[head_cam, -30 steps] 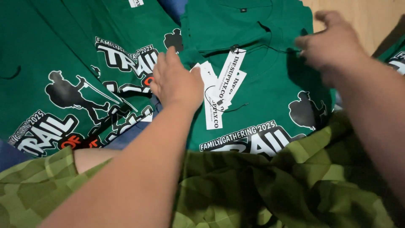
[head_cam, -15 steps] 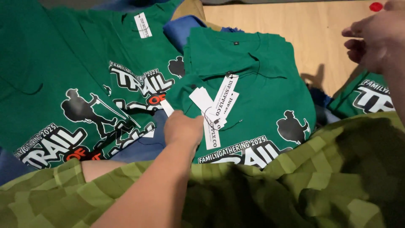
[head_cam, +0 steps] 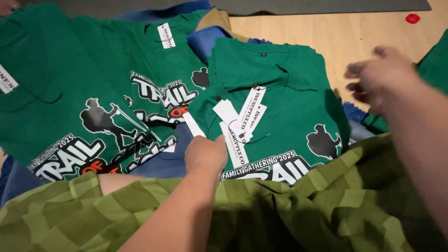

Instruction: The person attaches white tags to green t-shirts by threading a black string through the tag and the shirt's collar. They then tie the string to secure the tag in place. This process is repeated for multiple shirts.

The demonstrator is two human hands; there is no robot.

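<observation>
Head view: folded green shirt under the left hand

Head camera looked down on a folded green cotton T-shirt with a white and black print [head_cam: 280, 116] at the centre of the frame, on a wooden floor [head_cam: 317, 32]. The left hand [head_cam: 205, 156] lay loosely curled at its lower left edge, fingertips touching the white paper hang tags [head_cam: 240, 123], gripping nothing. The right hand [head_cam: 380, 77] hovered at the right, blurred, seemingly loose and empty. Soft, light and limp, the shirt probably handled best pinched at a folded edge.
</observation>
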